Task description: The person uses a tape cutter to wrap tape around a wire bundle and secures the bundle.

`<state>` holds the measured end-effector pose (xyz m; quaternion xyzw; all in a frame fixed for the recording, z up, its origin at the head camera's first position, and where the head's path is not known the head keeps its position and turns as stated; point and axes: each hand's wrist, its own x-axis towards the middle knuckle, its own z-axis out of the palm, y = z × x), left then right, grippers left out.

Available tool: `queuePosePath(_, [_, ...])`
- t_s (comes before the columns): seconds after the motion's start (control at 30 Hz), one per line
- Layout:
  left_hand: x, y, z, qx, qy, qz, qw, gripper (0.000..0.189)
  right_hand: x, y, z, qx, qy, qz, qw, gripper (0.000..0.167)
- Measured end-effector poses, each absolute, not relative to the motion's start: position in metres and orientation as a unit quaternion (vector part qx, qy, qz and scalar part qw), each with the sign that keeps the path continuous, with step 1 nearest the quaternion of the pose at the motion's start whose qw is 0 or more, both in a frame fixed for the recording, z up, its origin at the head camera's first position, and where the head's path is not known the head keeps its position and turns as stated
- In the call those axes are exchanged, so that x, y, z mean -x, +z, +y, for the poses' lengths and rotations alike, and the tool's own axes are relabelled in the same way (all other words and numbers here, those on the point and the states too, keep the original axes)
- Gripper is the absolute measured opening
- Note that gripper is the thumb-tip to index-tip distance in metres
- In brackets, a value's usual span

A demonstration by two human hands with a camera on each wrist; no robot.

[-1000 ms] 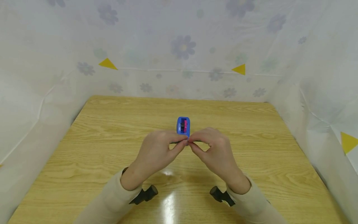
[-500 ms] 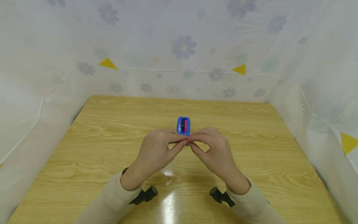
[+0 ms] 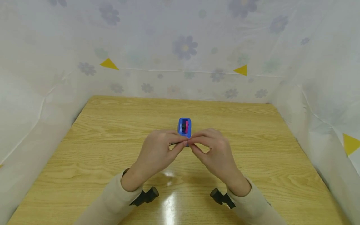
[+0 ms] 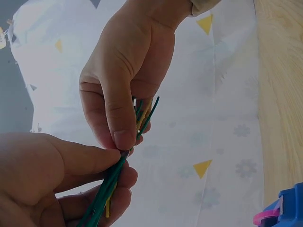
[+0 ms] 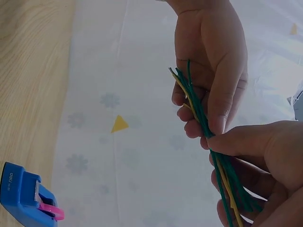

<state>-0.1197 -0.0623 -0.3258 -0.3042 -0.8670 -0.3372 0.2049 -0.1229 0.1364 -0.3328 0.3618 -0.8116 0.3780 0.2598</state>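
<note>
Between both hands stretches a bundle of thin green and yellow strands [image 5: 201,116], stiff-looking like wires, with loose ends fanning out on both sides. My left hand [image 3: 156,151] pinches it between thumb and fingers, as the left wrist view shows from close up. Right against those fingertips, my right hand [image 3: 217,151] pinches the same bundle near its middle. A little dark purple [image 4: 125,153] shows at the spot where the thumbs meet. From above, the fingers hide nearly all of the strands. Just beyond the hands stands a blue tape dispenser [image 3: 184,126] with a pink roll [image 5: 52,211].
The wooden table [image 3: 112,122] runs back to a pale flowered sheet [image 3: 157,47], which also closes off both sides. Yellow triangles [image 3: 241,70] are fixed to it. Black wrist mounts [image 3: 146,196] stick out below both sleeves.
The hands have hardly moved. A dark strand that showed beneath the right fingers a second ago is no longer seen there; the dispenser has stayed put.
</note>
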Motion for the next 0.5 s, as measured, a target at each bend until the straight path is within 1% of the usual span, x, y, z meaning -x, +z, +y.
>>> queuePosePath(0.2, [0.12, -0.3266, -0.0619, 0.308, -0.329, -0.865, 0.222, 0.012, 0.1225, -0.3329, 0.1366, -0.351, 0.376, -0.821, 0.25, 0.016])
queuePosePath(0.5, [0.1181, -0.3269, -0.0594, 0.309, -0.308, -0.864, 0.25, 0.011, 0.1226, -0.3342, 0.1391, -0.317, 0.381, -0.843, 0.209, 0.013])
